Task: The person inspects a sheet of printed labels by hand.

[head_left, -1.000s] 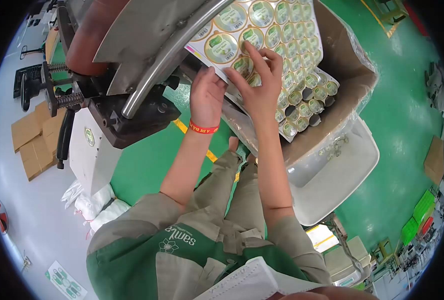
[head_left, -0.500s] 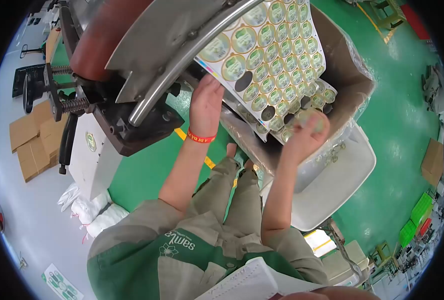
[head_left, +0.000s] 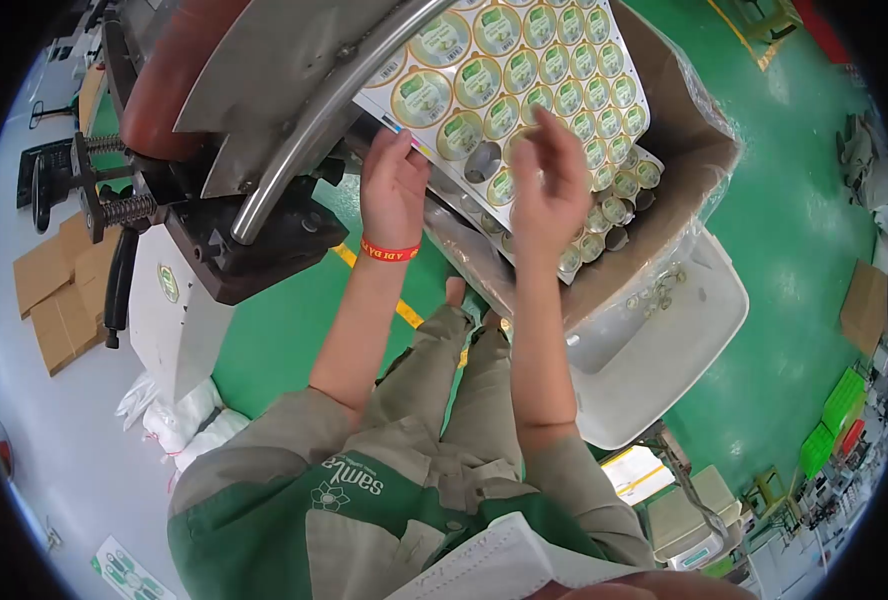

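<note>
A printed sheet (head_left: 539, 60) with rows of round green-and-white labels hangs tilted over an open cardboard box (head_left: 686, 140). At its lower left edge, my left hand (head_left: 394, 200) pinches the sheet between thumb and fingers; some fingertips are hidden. In front of the sheet is my right hand (head_left: 551, 195), slightly blurred, its thumb and fingers apart with nothing visible between them. A round hole (head_left: 483, 161) shows in the sheet between the two hands. Below the sheet, more sheets with round labels (head_left: 614, 210) and dark holes lie in the box.
A machine with a curved metal bar (head_left: 304, 155) and a red roller (head_left: 169, 90) stands close on the left. The box is lined with clear plastic. A white tub (head_left: 654, 370) with several small round pieces (head_left: 654, 292) sits beside it. Flattened cardboard (head_left: 64, 300) lies at far left.
My right hand has moved left from above the box to the front of the sheet. The round label it held is no longer in its fingers. The sheet has shifted slightly left with my left hand.
</note>
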Available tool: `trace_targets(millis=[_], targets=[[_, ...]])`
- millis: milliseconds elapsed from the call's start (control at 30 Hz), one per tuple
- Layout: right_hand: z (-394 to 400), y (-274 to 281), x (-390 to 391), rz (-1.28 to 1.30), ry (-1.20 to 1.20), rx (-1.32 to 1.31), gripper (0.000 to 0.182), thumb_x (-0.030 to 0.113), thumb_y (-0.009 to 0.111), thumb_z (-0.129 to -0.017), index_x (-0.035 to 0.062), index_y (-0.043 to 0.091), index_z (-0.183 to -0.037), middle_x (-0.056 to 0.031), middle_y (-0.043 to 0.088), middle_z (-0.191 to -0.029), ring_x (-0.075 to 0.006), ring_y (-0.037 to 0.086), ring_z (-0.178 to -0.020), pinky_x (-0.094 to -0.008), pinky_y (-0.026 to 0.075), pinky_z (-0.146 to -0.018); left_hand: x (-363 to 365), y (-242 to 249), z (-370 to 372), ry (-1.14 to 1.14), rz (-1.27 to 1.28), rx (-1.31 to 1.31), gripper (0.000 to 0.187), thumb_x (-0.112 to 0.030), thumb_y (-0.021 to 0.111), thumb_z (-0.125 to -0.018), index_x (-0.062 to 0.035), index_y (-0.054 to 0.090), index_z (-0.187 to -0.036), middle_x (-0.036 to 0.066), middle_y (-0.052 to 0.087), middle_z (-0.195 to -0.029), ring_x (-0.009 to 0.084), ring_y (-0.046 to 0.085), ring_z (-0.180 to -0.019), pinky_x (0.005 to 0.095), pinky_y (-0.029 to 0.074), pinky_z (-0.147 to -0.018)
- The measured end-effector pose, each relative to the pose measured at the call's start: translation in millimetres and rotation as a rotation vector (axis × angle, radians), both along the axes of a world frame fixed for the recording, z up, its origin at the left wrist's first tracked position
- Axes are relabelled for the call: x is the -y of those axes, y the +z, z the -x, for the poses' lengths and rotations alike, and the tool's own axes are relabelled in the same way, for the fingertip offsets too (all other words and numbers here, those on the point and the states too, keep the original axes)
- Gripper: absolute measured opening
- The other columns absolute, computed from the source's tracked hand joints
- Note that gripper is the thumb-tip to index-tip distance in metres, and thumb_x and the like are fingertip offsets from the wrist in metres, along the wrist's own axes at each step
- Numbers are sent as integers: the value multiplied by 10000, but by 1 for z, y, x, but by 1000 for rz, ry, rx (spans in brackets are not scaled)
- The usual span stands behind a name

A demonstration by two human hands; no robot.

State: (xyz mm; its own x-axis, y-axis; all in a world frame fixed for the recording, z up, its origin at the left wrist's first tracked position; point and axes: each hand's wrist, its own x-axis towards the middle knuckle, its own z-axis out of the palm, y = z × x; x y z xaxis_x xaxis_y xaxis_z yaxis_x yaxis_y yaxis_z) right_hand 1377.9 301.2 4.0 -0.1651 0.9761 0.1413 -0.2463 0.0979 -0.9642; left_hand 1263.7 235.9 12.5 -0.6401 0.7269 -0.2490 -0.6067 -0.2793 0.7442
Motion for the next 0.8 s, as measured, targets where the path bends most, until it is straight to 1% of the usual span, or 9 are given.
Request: trace_targets(millis=[67, 167, 333, 400, 433, 533, 600, 733, 800], targets=[[27, 16, -7, -302, 19, 314, 457, 97, 735, -735, 109, 602, -1173, -51, 560, -982, -150, 517, -842, -282, 442, -710, 1, -2, 3, -19, 35, -46, 213, -172, 442, -917, -74, 537, -1080, 34, 567, -1142, 154, 530, -1054, 320, 397, -909], [46, 11, -13, -487, -68, 401, 539, 147, 793, -669, 160, 611, -1176, -75, 512, -1061, -196, 488, -886, -306, 432, -735, 5, -6, 6, -51, 84, -77, 282, -235, 422, -929, -90, 523, -1149, 32, 555, -1183, 170, 522, -1075, 340, 393, -902], [23, -7, -2, -491, -120, 502, 592, 192, 809, -624, 152, 604, -1179, -113, 492, -1083, -224, 484, -821, -338, 432, -729, 8, -14, -14, -131, 131, -39, 306, -250, 411, -935, -73, 525, -1157, 34, 536, -1222, 140, 508, -1080, 320, 389, -879], [9, -9, 7, -308, -147, 480, 538, 192, 818, -623, 138, 633, -1125, -110, 483, -1119, -202, 498, -771, -297, 441, -644, 4, -8, -25, -179, 116, -96, 363, -240, 385, -946, -27, 500, -1218, 47, 518, -1264, 126, 500, -1091, 318, 388, -897], [5, -12, 9, -328, -165, 446, 481, 142, 815, -646, 92, 641, -1091, -69, 521, -1012, -133, 485, -698, -245, 436, -619, 4, -9, -27, -167, 30, -22, 335, -123, 432, -925, 27, 505, -1216, 101, 466, -1349, 122, 501, -1073, 297, 373, -933], [-13, -12, 13, -90, 27, 369, 309, 121, 775, -719, 68, 654, -998, -47, 579, -862, -89, 473, -601, -209, 414, -539, -2, -8, -43, -73, 26, -124, 333, -85, 441, -920, 42, 497, -1223, 100, 486, -1319, 129, 505, -1066, 299, 380, -927], [-33, -34, 15, -20, -202, 299, 231, 90, 681, -811, 71, 627, -1034, -52, 601, -810, -109, 482, -532, -219, 438, -528, -1, -7, -42, -95, 40, -228, 376, -71, 439, -923, 51, 447, -1278, 107, 503, -1271, 160, 508, -1076, 312, 375, -952], [-121, -42, -10, 565, -666, -616, 332, 295, 472, -958, 60, 502, -1190, -74, 603, -916, -115, 533, -694, -235, 446, -561, -3, 8, -31, 19, 61, -98, 177, -74, 487, -912, -20, 526, -1076, 75, 539, -1198, 150, 530, -1062, 277, 392, -889], [-120, -41, -8, 627, -663, -527, 357, 318, 451, -962, 50, 501, -1192, -76, 601, -931, -108, 528, -728, -235, 444, -599, -1, 8, -30, 76, 42, -44, 66, -80, 507, -909, -58, 545, -958, 58, 560, -1154, 141, 541, -1047, 257, 404, -841]])
